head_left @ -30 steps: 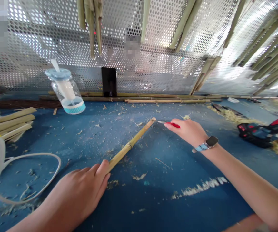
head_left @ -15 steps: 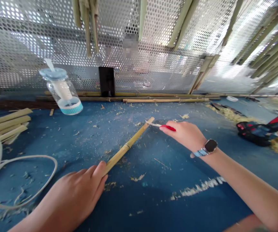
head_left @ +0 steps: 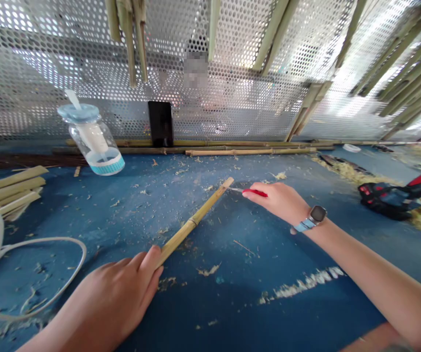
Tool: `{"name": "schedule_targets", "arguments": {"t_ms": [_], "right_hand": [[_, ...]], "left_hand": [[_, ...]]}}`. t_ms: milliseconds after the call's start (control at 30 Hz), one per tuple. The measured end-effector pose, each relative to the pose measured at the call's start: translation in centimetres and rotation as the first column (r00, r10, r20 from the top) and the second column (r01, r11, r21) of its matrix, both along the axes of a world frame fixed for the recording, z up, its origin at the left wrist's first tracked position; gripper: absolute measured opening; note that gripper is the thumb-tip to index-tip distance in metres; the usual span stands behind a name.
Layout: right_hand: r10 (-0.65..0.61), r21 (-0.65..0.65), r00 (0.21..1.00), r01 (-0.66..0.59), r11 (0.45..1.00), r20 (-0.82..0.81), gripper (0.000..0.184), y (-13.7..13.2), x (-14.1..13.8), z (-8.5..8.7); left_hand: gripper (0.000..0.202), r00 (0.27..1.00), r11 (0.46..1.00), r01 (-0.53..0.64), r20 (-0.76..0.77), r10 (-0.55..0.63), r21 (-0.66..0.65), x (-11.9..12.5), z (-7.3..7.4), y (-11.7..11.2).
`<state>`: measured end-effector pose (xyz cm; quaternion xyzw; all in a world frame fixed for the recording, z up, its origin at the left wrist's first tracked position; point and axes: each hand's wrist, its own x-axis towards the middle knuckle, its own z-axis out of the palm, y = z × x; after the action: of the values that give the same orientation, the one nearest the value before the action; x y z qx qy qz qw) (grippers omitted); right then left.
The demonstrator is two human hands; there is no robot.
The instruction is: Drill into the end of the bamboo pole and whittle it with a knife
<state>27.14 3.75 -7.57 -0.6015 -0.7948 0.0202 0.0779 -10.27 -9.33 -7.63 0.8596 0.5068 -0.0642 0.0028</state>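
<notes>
My left hand [head_left: 117, 288] grips the lower end of a thin bamboo stick [head_left: 192, 222], which slants up and away across the blue work surface [head_left: 210, 313]. My right hand [head_left: 274, 201] pinches a small red-handled craft knife [head_left: 255, 192]. Its pale blade lies against the stick just below the far tip, and the exact contact is too small to make out. A smartwatch [head_left: 315, 217] with a light blue strap sits on my right wrist.
Bamboo shavings litter the blue surface. Long bamboo poles [head_left: 250, 151] lie along a perforated metal sheet [head_left: 232, 98]. A lidded glass jar [head_left: 93, 139] stands at back left, above cut bamboo strips [head_left: 7, 193] and a white cable [head_left: 31, 264]. A power tool [head_left: 386, 200] lies at right.
The knife blade has moved left from just beside the stick's far tip onto the stick. The view has shifted slightly, and my left hand still holds the stick.
</notes>
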Motion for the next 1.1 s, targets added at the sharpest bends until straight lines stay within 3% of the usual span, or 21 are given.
{"name": "schedule_targets", "arguments": {"t_ms": [233,400,533,633,733,1100], "right_hand": [[-0.094,-0.022,0.996,0.094,0.995,-0.004,0.061,0.6,0.6,0.6],[-0.054,-0.007,0.998,0.055,0.998,0.027,0.059,-0.1,-0.5,0.7],[-0.138,0.011,0.99,0.137,0.99,0.033,0.059,0.7,0.1,0.7],[-0.087,-0.002,0.996,0.087,0.996,0.006,0.061,1.0,0.5,0.5],[-0.034,-0.026,0.999,0.034,0.999,-0.026,0.063,1.0,0.6,0.2],[-0.063,0.009,0.998,0.063,0.998,0.017,0.058,0.7,0.0,0.5]], "left_hand": [[0.046,1.0,1.0,0.0,0.018,0.0,0.007,-0.2,-0.2,-0.2],[0.045,0.997,0.998,0.019,0.07,-0.023,0.055,-0.8,-0.5,-0.3],[0.046,0.997,0.998,0.011,0.072,-0.016,0.063,-0.9,-0.7,-0.2],[0.046,0.998,1.0,0.01,0.064,-0.011,0.025,-0.8,-0.7,-0.2],[0.047,0.998,0.998,0.024,0.059,-0.028,0.066,-0.9,-0.9,-0.3],[0.048,0.997,0.992,0.04,0.06,-0.048,0.119,-0.9,-1.2,0.0]]}}
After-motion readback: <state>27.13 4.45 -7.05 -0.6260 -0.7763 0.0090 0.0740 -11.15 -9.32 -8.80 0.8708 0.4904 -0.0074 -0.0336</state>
